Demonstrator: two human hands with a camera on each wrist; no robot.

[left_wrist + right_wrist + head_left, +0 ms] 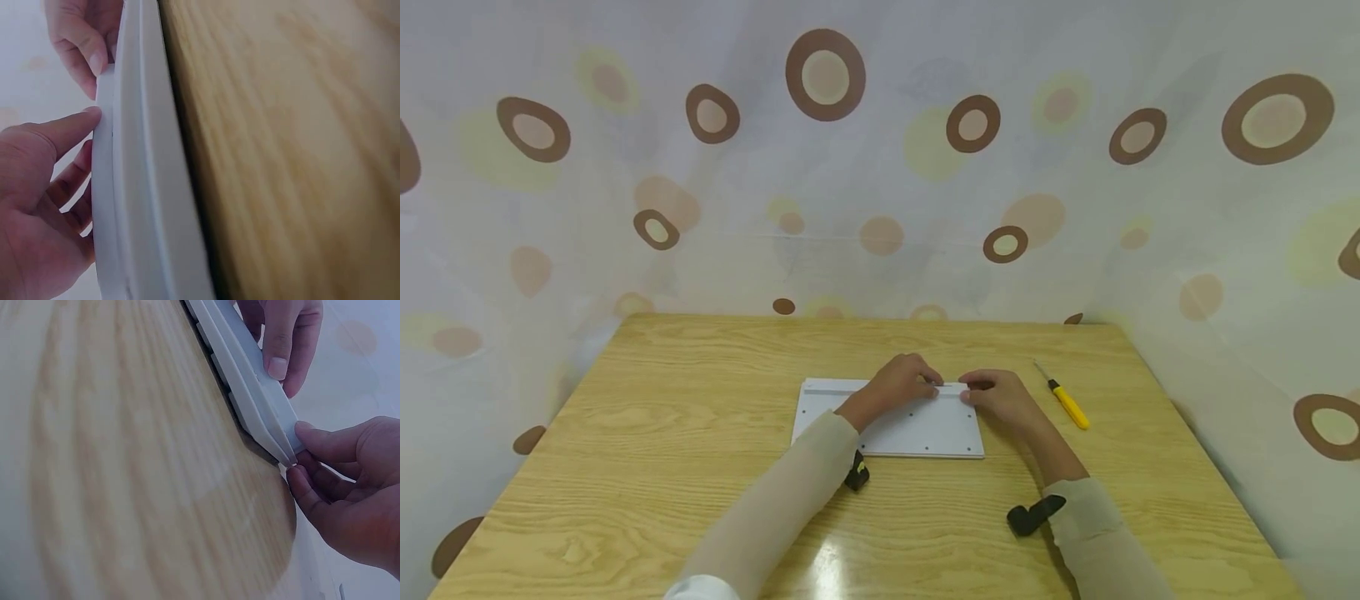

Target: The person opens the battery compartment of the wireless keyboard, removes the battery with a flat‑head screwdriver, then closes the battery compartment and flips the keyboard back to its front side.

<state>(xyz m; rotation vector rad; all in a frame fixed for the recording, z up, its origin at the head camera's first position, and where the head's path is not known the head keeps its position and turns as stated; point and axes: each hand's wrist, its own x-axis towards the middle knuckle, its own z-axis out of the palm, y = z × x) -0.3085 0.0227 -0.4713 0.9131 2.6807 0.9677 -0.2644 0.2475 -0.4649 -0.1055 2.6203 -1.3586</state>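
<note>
A white keyboard [940, 431] lies face down on the table, its back dotted with small dark screw holes. Keys [220, 367] show along its underside in the right wrist view. My left hand [897, 383] holds the raised strip at the far edge, right of the middle; in the left wrist view the left thumb lies on that strip and the fingers are behind it. At the far right corner my right hand [1006, 400] pinches the keyboard between thumb and fingers. The fingertips behind the edge are partly hidden.
To the right of the keyboard lies a screwdriver [1067, 406] with a yellow and black handle, its tip pointing away. The wooden table [647, 467] meets a patterned wall covering [880, 183] at the back and sides.
</note>
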